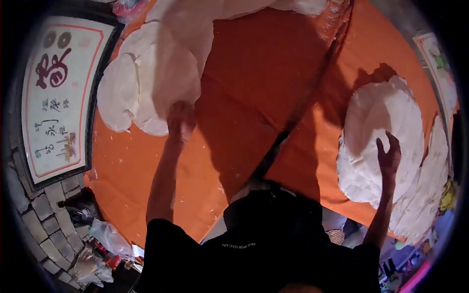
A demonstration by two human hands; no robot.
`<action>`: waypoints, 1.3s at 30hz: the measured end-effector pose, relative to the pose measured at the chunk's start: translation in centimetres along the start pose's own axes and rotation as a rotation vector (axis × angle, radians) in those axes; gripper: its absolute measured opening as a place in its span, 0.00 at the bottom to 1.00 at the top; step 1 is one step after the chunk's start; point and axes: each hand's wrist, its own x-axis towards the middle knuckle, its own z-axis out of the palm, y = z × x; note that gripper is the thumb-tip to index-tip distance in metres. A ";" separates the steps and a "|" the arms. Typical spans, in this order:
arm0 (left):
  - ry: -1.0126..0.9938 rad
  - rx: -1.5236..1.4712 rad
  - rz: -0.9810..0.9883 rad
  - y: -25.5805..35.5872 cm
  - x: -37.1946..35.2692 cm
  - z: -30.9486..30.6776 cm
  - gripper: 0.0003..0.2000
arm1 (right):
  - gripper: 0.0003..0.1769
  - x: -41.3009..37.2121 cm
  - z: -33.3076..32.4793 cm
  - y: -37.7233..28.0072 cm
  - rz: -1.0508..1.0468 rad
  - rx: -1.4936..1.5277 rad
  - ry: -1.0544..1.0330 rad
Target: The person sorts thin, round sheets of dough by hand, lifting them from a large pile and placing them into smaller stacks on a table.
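At the lower right edge of a pale, round, flat sheet [168,80], my left hand [181,121] rests with its fingers in shadow; whether they grip the edge I cannot tell. This sheet overlaps another pale sheet [117,93] on the orange surface [259,58]. Over on the right, my right hand [389,150] is above or on a stack of pale round sheets [361,171], its thumb and fingers spread in a curve with nothing between them. The sheets look thin, with uneven edges.
More pale sheets [234,7] lie along the far edge, and others [425,200] at the far right. A dark seam [288,129] crosses the orange surface. A framed sign [63,97] stands left, above plastic bags [110,237] on brick paving [46,215].
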 end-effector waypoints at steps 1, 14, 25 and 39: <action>0.014 0.022 -0.041 -0.3 -0.1 -0.4 0.07 | 0.21 0.7 0.3 -3.4 0.036 0.152 -0.020; -0.082 -0.642 0.128 13.9 -0.9 -5.7 0.09 | 0.21 6.8 13.8 -33.2 0.601 1.474 -1.032; 0.300 -0.072 -0.327 -6.3 9.2 -0.1 0.16 | 0.11 9.5 8.0 -25.8 0.282 0.780 -0.597; 0.006 0.110 -0.208 -18.0 10.7 4.3 0.11 | 0.12 10.3 -17.4 -2.8 0.080 0.133 0.399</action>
